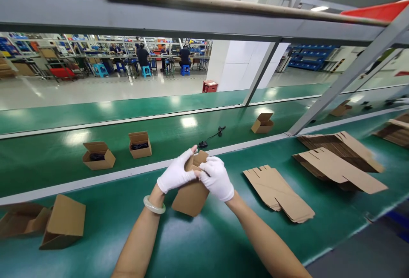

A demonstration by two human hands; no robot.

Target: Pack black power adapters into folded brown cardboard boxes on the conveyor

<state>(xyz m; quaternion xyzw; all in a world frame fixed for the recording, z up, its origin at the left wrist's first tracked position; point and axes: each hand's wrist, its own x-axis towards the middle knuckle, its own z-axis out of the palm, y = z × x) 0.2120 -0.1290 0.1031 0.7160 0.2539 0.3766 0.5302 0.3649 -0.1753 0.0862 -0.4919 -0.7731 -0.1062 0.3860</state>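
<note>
Between my two hands, over the green bench, is a partly folded brown cardboard box (191, 197), with a long flap hanging down toward me. My left hand (177, 171), in a white fingertip-less glove, grips the box's left side, thumb and fingers closed on it. On the right edge, my right hand (217, 178), gloved the same way, pinches the cardboard near the upper flaps. Its fingertips meet the left hand's thumb area, so the exact grip is partly hidden. Just beyond the hands lies a black power adapter (203, 144) with its cable on the belt.
Open boxes with black cables (99, 161) (139, 147) and another open box (262, 124) stand on the green conveyor. Flat cardboard blanks (277, 193) and bigger stacks (335, 163) lie right. Folded boxes (65, 220) sit left. A slanted metal post (338, 73) rises at right.
</note>
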